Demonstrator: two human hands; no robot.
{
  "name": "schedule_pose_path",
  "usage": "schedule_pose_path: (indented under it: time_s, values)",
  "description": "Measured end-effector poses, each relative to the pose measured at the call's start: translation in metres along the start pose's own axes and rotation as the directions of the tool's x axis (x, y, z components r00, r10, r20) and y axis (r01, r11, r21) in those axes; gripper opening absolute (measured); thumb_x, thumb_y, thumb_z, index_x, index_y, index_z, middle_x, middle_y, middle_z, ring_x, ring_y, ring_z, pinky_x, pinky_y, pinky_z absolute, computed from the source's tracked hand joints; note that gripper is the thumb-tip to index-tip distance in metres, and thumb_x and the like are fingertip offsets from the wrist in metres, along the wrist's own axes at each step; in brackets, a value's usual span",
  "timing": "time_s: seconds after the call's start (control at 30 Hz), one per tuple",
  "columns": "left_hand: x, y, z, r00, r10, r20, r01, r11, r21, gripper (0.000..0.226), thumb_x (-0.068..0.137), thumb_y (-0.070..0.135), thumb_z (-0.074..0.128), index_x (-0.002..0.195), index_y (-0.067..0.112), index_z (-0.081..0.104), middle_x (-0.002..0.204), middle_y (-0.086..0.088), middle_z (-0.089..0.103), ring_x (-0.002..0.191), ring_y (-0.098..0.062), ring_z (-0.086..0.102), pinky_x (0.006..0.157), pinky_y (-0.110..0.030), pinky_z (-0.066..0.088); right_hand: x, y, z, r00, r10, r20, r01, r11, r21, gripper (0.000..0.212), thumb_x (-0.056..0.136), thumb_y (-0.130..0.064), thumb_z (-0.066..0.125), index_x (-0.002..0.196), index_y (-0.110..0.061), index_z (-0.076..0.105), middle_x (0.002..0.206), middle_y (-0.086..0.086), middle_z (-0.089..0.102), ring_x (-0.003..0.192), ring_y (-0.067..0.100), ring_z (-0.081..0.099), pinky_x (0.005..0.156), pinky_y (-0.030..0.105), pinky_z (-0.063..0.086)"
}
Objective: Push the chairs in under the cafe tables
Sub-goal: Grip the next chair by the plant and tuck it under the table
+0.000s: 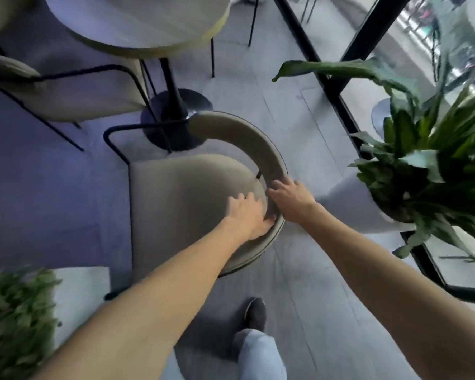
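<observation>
The chair [181,198] at centre frame is showing matt beige cloth padding on thin black metal tubing; the round table [137,23] at upper left is looking smooth and matt, pale-topped, on a black metal post; the floor [299,283] is appearing as smooth grey planks; glass [450,37] at upper right is reflecting glossily.

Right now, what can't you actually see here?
Head view only:
- Left hand fingertips: curled behind the chair backrest.
- Chair's rear legs: under its seat.
- Round table: top cut off by the frame edge.
- Bottom-left plant: motion-blurred.
</observation>
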State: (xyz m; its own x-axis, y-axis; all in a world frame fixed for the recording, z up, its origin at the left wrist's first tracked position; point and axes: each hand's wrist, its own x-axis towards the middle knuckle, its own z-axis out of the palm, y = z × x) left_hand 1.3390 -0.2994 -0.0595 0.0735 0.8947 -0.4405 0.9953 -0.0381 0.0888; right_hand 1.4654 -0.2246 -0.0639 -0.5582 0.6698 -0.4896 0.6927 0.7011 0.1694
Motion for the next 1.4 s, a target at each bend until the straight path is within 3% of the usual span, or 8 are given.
schedule_pose_path:
  time_s: [0.17, 0.33, 0.5, 0.67, 0.87, 1.07, 1.27, 1.4]
  values:
    - [-0.005, 0.047, 0.033, 0.988, -0.149, 0.039, 0.153, 0.974, -0.17, 0.061, 0.09, 0.066, 0.041, 0.123, 0.015, 0.055, 0.12, -0.012, 0.058, 0.112, -0.034, 0.057, 0.084, -0.04, 0.044, 0.004, 0.018, 0.014, 0.979, -0.198, 0.043, 0.201, 0.932, -0.3, 0.041, 0.093, -0.026, 0.057, 0.135, -0.024, 0.056, 0.143, 0.005, 0.047, 0.138, 0.032, 0.03, 0.115, 0.052, 0.024]
    - [0.013, 0.074, 0.061, 0.96, -0.273, 0.058, 0.277, 0.911, -0.307, 0.053, 0.095, 0.049, 0.055, 0.13, 0.011, 0.043, 0.122, -0.014, 0.056, 0.111, -0.035, 0.06, 0.085, -0.041, 0.048, 0.029, 0.026, 0.028, 0.941, -0.337, 0.03, 0.322, 0.865, -0.385, 0.032, 0.096, -0.027, 0.05, 0.124, -0.023, 0.065, 0.132, 0.005, 0.06, 0.134, 0.033, 0.038, 0.121, 0.053, 0.009]
    - [0.024, 0.078, 0.07, 0.953, -0.304, 0.01, 0.285, 0.881, -0.378, 0.038, 0.095, 0.017, 0.058, 0.129, 0.011, 0.041, 0.117, -0.013, 0.062, 0.107, -0.036, 0.064, 0.08, -0.041, 0.049, 0.046, 0.044, 0.042, 0.874, -0.484, -0.04, 0.431, 0.81, -0.398, 0.026, 0.092, -0.027, 0.048, 0.104, -0.027, 0.072, 0.112, 0.0, 0.071, 0.12, 0.028, 0.053, 0.114, 0.042, 0.023]
    - [0.017, 0.076, 0.072, 0.962, -0.273, -0.002, 0.253, 0.893, -0.371, 0.043, 0.093, 0.012, 0.058, 0.132, 0.015, 0.04, 0.112, -0.011, 0.063, 0.103, -0.037, 0.065, 0.071, -0.041, 0.045, 0.039, 0.036, 0.043, 0.903, -0.428, -0.041, 0.375, 0.831, -0.41, 0.024, 0.094, -0.036, 0.05, 0.102, -0.03, 0.072, 0.109, -0.006, 0.071, 0.116, 0.021, 0.055, 0.108, 0.038, 0.028]
    - [0.003, 0.072, 0.076, 0.981, -0.191, -0.035, 0.171, 0.937, -0.303, 0.038, 0.096, 0.017, 0.056, 0.131, 0.017, 0.042, 0.109, -0.01, 0.065, 0.1, -0.038, 0.065, 0.066, -0.038, 0.039, 0.02, 0.028, 0.056, 0.947, -0.32, -0.039, 0.277, 0.869, -0.41, 0.023, 0.093, -0.031, 0.05, 0.1, -0.028, 0.072, 0.105, -0.006, 0.07, 0.111, 0.022, 0.057, 0.104, 0.038, 0.028]
    - [-0.008, 0.065, 0.073, 0.995, -0.104, -0.005, 0.099, 0.965, -0.241, 0.035, 0.096, 0.021, 0.057, 0.129, 0.018, 0.043, 0.112, -0.013, 0.065, 0.102, -0.039, 0.065, 0.07, -0.04, 0.042, -0.001, 0.025, 0.069, 0.978, -0.203, -0.047, 0.182, 0.941, -0.287, 0.025, 0.095, -0.037, 0.05, 0.102, -0.027, 0.072, 0.104, -0.003, 0.071, 0.108, 0.022, 0.06, 0.099, 0.038, 0.031]
    - [-0.015, 0.058, 0.071, 0.995, -0.102, 0.02, 0.104, 0.979, -0.173, 0.041, 0.091, 0.015, 0.063, 0.129, 0.022, 0.047, 0.109, -0.01, 0.065, 0.1, -0.034, 0.065, 0.07, -0.037, 0.041, -0.025, 0.019, 0.074, 0.992, -0.109, -0.057, 0.098, 0.981, -0.167, 0.011, 0.084, -0.025, 0.058, 0.088, -0.028, 0.067, 0.087, -0.003, 0.07, 0.089, 0.021, 0.065, 0.089, 0.039, 0.032]
    - [-0.016, 0.049, 0.072, 0.993, -0.12, 0.002, 0.12, 0.989, -0.089, 0.048, 0.087, 0.007, 0.061, 0.128, 0.03, 0.048, 0.105, -0.004, 0.067, 0.099, -0.032, 0.066, 0.081, -0.04, 0.044, -0.033, 0.013, 0.075, 0.996, -0.067, -0.052, 0.062, 0.994, -0.093, 0.015, 0.082, -0.022, 0.057, 0.088, -0.027, 0.069, 0.081, -0.004, 0.069, 0.08, 0.021, 0.067, 0.089, 0.04, 0.033]
